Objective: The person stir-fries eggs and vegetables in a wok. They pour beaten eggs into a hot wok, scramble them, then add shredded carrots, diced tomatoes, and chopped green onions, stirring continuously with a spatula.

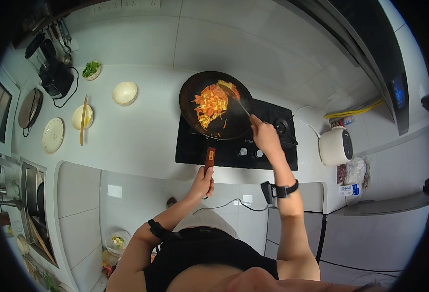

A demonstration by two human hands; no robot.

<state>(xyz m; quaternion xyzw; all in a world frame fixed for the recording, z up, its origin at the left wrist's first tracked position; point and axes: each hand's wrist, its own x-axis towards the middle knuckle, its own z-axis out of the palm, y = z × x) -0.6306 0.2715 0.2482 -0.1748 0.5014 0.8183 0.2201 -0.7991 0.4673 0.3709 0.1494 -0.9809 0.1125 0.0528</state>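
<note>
A dark wok (232, 126) sits over the left burner of a black gas hob (196, 155). Scrambled egg mixed with orange-red vegetable pieces (211, 104) lies heaped in the middle of the wok. My left hand (202, 182) grips the end of the wok's wooden handle (209, 157). In my right hand (265, 135) is a metal spatula (244, 108) by its handle. The spatula's head rests among the food at the upper right of the heap, partly covered by it.
Left on the counter are an empty bowl (124, 93), a bowl (78, 117) with chopsticks (83, 124) across it, a plate (53, 135), chopped greens (90, 68) in a bowl and a blender (54, 75). A white rice cooker (331, 146) stands right; a range hood (373, 54) hangs above.
</note>
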